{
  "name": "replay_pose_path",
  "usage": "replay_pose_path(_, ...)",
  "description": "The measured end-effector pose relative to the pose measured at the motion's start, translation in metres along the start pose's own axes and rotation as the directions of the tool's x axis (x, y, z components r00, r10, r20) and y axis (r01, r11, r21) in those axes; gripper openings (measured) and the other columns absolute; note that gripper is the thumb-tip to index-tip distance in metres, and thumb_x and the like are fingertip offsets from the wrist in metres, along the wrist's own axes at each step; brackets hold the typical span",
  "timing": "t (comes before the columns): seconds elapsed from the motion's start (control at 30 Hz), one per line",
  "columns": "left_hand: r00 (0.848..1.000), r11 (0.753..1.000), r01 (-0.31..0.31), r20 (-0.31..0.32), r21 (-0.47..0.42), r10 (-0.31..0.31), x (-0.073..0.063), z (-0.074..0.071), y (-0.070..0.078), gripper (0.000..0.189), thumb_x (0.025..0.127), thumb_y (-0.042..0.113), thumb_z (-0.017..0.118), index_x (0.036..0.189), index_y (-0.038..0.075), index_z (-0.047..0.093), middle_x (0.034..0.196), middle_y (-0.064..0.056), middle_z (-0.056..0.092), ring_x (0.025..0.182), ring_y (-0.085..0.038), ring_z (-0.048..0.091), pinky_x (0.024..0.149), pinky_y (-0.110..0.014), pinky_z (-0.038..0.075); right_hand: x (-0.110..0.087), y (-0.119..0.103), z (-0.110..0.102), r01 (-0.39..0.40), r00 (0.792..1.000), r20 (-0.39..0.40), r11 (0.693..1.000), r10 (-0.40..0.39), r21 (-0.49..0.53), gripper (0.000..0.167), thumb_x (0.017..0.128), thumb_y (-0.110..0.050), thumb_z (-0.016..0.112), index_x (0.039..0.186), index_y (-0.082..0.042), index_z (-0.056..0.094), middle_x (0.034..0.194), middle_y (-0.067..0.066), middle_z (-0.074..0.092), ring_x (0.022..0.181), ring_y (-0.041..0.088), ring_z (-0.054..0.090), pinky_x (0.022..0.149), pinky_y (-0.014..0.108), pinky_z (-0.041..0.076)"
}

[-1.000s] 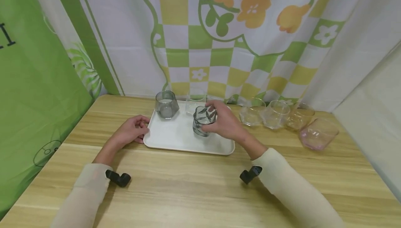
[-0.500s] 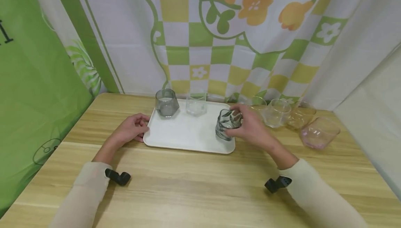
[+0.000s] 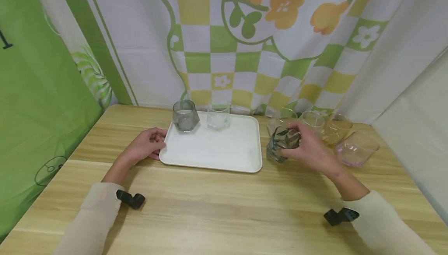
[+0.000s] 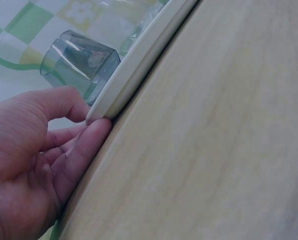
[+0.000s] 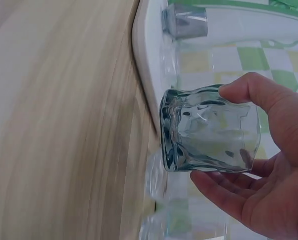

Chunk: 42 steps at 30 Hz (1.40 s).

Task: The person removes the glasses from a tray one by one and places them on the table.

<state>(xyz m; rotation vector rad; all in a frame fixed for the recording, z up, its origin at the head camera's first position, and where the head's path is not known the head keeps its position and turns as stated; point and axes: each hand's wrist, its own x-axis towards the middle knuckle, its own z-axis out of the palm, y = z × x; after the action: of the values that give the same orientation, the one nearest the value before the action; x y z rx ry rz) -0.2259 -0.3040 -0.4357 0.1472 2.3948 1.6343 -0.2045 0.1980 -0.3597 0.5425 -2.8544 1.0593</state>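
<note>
My right hand (image 3: 312,150) holds a wavy grey-tinted drinking glass (image 5: 209,132) between thumb and fingers. The glass is just right of the white tray (image 3: 210,152), close over the table. In the right wrist view its thick base points toward the wood. At the tray's left edge, my left hand (image 3: 144,145) pinches the rim between thumb and finger, as the left wrist view shows (image 4: 63,145). Along the tray's back stand a smoky grey faceted glass (image 3: 186,116) and a clear glass (image 3: 218,118).
Right of the tray stand several more glasses: a clear one with a gold-toned rim (image 3: 280,118), another clear one (image 3: 312,120), an amber one (image 3: 336,129) and a pink one (image 3: 357,149). Behind the wooden table (image 3: 210,208) hangs a patterned curtain (image 3: 224,37).
My right hand has carried the wavy glass rightward, from over the tray to beyond its right edge. The left hand stays at the tray's left rim.
</note>
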Motion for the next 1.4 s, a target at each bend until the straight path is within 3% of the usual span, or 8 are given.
replay_pose_path(0.43,1.0,1.0,-0.008,0.007,0.0,0.008,0.0,0.001,-0.004,0.044,0.099,0.0,0.06,0.138,-0.014,0.044,0.095,-0.014,0.054,0.078,-0.023,0.063,0.063,-0.036,0.062,-0.02,0.029,-0.03,-0.118,0.993,0.016,0.985,0.121,-0.127,0.08,0.083,-0.037,0.087,0.135,0.01,0.049,0.121,0.028,0.057,0.108,0.043,0.058,0.087,0.056,0.052)
replay_pose_path(0.8,1.0,1.0,-0.018,0.006,-0.003,0.018,0.002,0.0,-0.003,0.044,0.099,0.0,0.06,0.137,-0.014,0.044,0.094,-0.014,0.053,0.077,-0.022,0.062,0.062,-0.035,0.062,-0.034,0.046,-0.043,-0.136,0.991,-0.032,0.967,0.133,-0.216,0.082,0.081,-0.037,0.088,0.132,0.014,0.05,0.119,0.033,0.057,0.109,0.05,0.055,0.088,0.063,0.048)
replay_pose_path(1.1,1.0,1.0,-0.018,0.002,0.001,0.018,0.001,-0.001,-0.004,0.044,0.099,0.0,0.061,0.138,-0.014,0.044,0.096,-0.014,0.053,0.078,-0.022,0.062,0.063,-0.036,0.062,-0.036,0.057,-0.056,-0.173,0.984,-0.011,0.956,0.176,-0.238,0.086,0.082,-0.04,0.087,0.133,0.016,0.047,0.115,0.035,0.06,0.104,0.05,0.06,0.084,0.063,0.052)
replay_pose_path(1.4,1.0,1.0,-0.02,0.001,0.003,0.02,0.001,-0.001,-0.002,0.044,0.099,0.0,0.06,0.138,-0.014,0.044,0.096,-0.015,0.053,0.078,-0.023,0.062,0.063,-0.035,0.062,-0.034,0.065,-0.065,-0.208,0.977,0.008,0.952,0.215,-0.223,0.092,0.085,-0.04,0.086,0.139,0.02,0.042,0.119,0.039,0.059,0.107,0.052,0.059,0.088,0.065,0.05)
